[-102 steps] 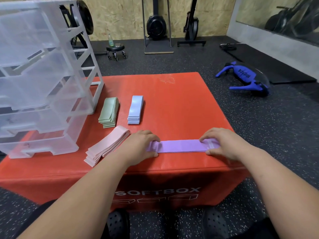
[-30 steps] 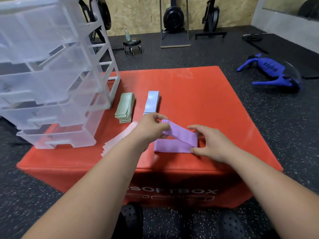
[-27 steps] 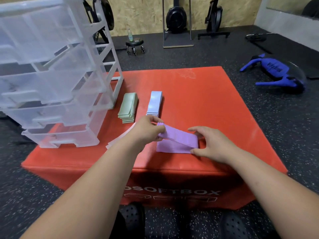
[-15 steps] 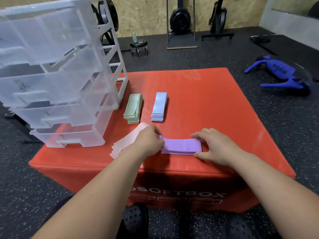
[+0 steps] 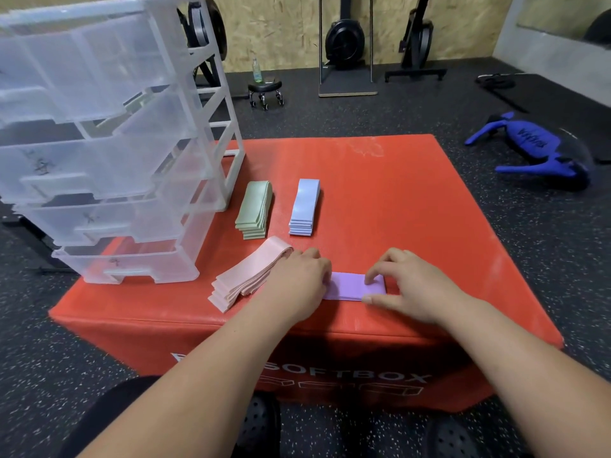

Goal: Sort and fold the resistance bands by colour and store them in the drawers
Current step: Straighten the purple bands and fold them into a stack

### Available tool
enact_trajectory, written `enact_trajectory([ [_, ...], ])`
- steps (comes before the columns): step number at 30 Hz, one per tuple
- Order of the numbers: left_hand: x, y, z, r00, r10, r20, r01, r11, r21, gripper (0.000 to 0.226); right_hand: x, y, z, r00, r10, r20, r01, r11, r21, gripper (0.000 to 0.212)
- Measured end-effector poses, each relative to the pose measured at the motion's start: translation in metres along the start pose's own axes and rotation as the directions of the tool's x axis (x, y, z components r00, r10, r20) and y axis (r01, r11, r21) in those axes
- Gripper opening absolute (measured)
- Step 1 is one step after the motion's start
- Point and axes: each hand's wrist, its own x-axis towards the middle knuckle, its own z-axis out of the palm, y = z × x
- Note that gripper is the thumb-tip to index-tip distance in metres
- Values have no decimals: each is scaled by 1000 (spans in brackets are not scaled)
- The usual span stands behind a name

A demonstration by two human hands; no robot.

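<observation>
The purple band (image 5: 348,286) lies folded flat near the front edge of the red box (image 5: 380,193), its long side running left to right. The left hand (image 5: 299,280) rests palm down over the band's left end, fingers loosely curled and pressing on it rather than gripping it. The right hand (image 5: 408,285) is at the band's right end: its index fingertip presses on the top of the band and its thumb lies along the band's near edge, the other fingers arched above the box. Whether the right hand pinches the band or only holds it down cannot be told.

Just left of the left hand lies the pink stack (image 5: 249,276), several folded bands set at a slant, its far end touching or nearly touching the left hand's knuckles. Farther back on the box stand two more folded stacks side by side and apart from each other: the green stack (image 5: 254,209) on the left and the blue stack (image 5: 305,206) on the right, both running front to back.

The drawer unit (image 5: 109,143), of clear plastic with several drawers, stands on the box's left part, close beside the green stack. Its drawers look partly pulled out toward the front.

On the dark floor to the right of the box lies a blue tool (image 5: 535,150). A small stool (image 5: 265,89) stands behind the box near the wooden wall.
</observation>
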Motion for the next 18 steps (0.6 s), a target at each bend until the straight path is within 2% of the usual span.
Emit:
enact_trajectory([
  [3, -1, 1, 3, 997, -35, -63, 32, 998, -45, 16, 3, -2, -1, 995, 99, -22, -97, 992, 75, 14],
  [4, -1, 1, 4, 997, -41, -68, 38, 998, -52, 14, 3, -4, 0, 992, 128, -16, -126, 989, 74, 13],
  [9, -2, -1, 3, 995, -78, -55, 72, 991, -109, 10, 9, -14, 3, 922, 385, 33, -386, 914, 122, 56],
  [12, 0, -3, 5, 995, -86, -48, 79, 987, -143, 17, 12, -19, 2, 890, 450, 74, -454, 860, 231, 53],
  [15, 0, -6, 5, 999, -44, -17, 39, 972, -232, 49, 13, -26, -4, 895, 445, 13, -410, 812, 415, 45],
  [16, -1, -7, 4, 999, -33, 4, 32, 951, -308, 59, 15, -29, -7, 907, 421, -17, -359, 793, 493, 44],
  [18, -3, -8, 1, 998, -31, 48, 50, 880, -472, 63, 17, -33, -16, 937, 338, -84, -207, 736, 645, 45],
])
